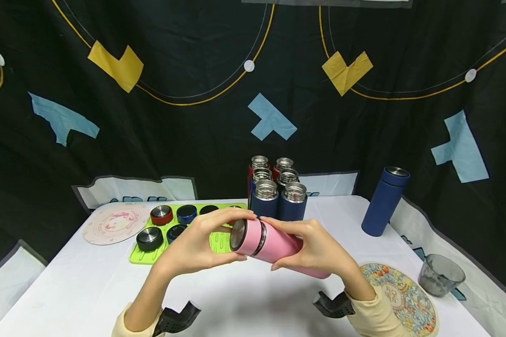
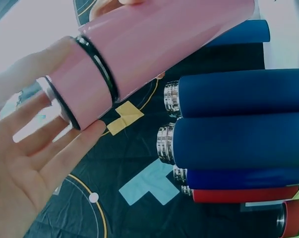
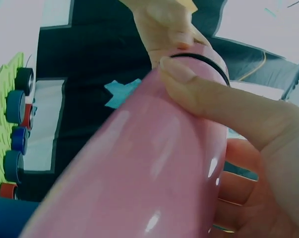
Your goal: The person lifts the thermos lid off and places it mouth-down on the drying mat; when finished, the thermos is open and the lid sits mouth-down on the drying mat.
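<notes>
A pink vacuum flask is held tilted in the air over the white table, its lid end pointing left. My left hand grips the pink lid, thumb and fingers on opposite sides of it. Around the body, my right hand holds the flask from the other side; in the right wrist view the thumb lies along it. A dark band with a metallic ring runs between lid and body, and the lid sits against the body. The steel end of the lid faces left.
Behind the hands, several lidless flasks stand in two rows. A green mat with several lids lies at left, near a round pink-printed mat. At right are a capped navy flask, a patterned round mat and a grey glass.
</notes>
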The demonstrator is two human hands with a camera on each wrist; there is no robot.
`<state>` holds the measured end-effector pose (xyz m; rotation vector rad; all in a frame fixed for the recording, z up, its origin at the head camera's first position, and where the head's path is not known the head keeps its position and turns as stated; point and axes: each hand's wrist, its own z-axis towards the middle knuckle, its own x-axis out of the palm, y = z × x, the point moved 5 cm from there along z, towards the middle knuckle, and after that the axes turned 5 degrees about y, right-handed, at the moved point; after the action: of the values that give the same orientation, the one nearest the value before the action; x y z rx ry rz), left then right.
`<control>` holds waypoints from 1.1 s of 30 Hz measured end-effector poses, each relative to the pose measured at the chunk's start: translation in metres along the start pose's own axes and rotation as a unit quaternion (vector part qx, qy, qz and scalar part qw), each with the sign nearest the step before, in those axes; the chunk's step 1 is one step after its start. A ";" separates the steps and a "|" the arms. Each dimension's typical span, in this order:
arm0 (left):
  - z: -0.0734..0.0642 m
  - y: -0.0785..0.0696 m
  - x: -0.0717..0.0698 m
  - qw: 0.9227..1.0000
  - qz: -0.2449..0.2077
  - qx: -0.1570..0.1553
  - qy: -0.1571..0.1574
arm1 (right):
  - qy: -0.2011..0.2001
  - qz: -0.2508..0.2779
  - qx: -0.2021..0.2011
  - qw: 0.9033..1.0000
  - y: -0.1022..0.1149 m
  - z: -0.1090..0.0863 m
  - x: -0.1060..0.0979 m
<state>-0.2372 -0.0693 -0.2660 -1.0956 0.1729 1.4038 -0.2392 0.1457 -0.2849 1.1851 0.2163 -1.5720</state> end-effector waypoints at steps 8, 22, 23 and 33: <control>-0.002 0.009 -0.005 0.998 0.006 -0.052 -0.046 | -0.020 -0.019 0.029 0.999 -0.001 -0.002 -0.002; -0.012 0.028 -0.022 0.989 0.055 -0.120 -0.066 | -0.093 -0.052 0.056 0.993 -0.013 -0.004 -0.026; -0.013 0.032 -0.022 0.989 0.058 -0.123 -0.065 | -0.102 -0.053 0.060 0.992 -0.015 -0.005 -0.028; -0.028 0.072 -0.021 0.983 0.063 -0.169 -0.033 | -0.173 -0.035 0.079 0.981 -0.034 -0.018 -0.042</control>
<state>-0.2889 -0.1178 -0.3027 -1.3318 -0.0486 1.6205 -0.2613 0.1970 -0.2758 1.0112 -0.0975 -1.8550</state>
